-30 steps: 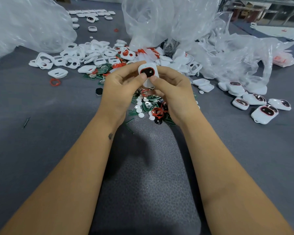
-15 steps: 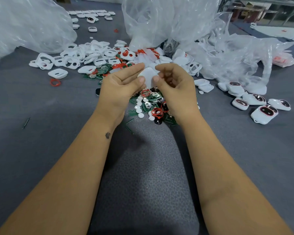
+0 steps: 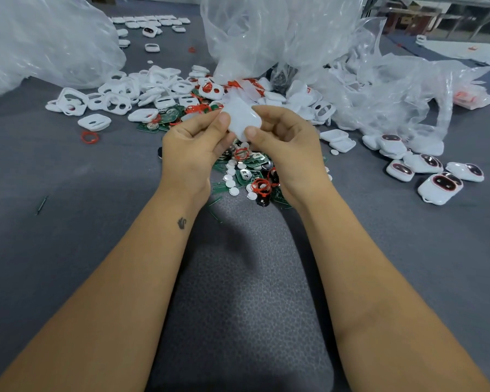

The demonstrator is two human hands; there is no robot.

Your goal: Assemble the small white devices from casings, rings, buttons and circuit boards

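Head view, item held: one small white device (image 3: 242, 120), plain smooth side up, raised above the grey table (image 3: 68, 179). Left hand (image 3: 191, 148) pinches its left edge, thumb on top and fingers curled beneath. Right hand (image 3: 287, 142) pinches its right and near edge in the same way, thumb tip on the lower rim. Both grips are closed on the device; its underside is hidden.

Directly below the device, between the wrists: a heap of green circuit boards (image 3: 248, 175), small white round buttons (image 3: 234, 190) and red rings (image 3: 260, 186), mixed and overlapping.

Behind and left of the device: a spread of white casings (image 3: 116, 100) with cut-out openings, some overlapping, more red rings and boards among them. One casing (image 3: 94, 122) lies apart at the near-left edge of that spread, with a single red ring (image 3: 89, 137) just beside it.

Right of the device: two shallow white shells (image 3: 338, 140) stacked askew, then a group of assembled devices (image 3: 439, 188) with dark red-rimmed windows up, lying close together.

Behind the device: clear plastic bags (image 3: 280, 32), crumpled, one to the far left, others running to the right.

Far behind, left of centre: a further row of white parts (image 3: 150, 21), too small to tell apart.
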